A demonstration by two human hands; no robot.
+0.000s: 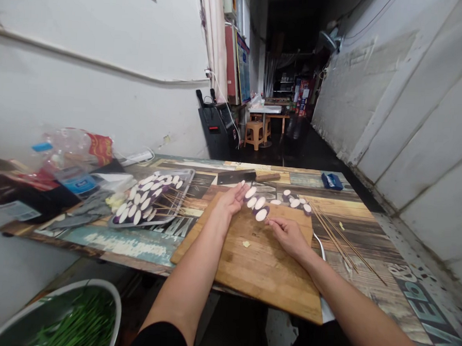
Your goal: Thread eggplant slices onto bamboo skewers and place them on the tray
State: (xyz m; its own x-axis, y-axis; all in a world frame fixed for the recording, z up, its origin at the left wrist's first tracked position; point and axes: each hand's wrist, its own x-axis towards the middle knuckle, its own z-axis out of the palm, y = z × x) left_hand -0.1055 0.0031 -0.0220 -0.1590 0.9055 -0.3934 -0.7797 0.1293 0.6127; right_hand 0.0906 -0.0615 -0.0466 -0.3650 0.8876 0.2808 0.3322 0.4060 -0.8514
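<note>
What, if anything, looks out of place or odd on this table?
Only minor mess: a stray pale scrap lies on the cutting board, and another scrap beside the loose skewers. The board also sits askew at the near edge of the table. I see no spill.

At your eleven o'clock, a white wall (107, 27) meets a pink curtain (215, 38); at twelve, orange stools (253, 134) stand on dark, shiny floor (294, 140).
</note>
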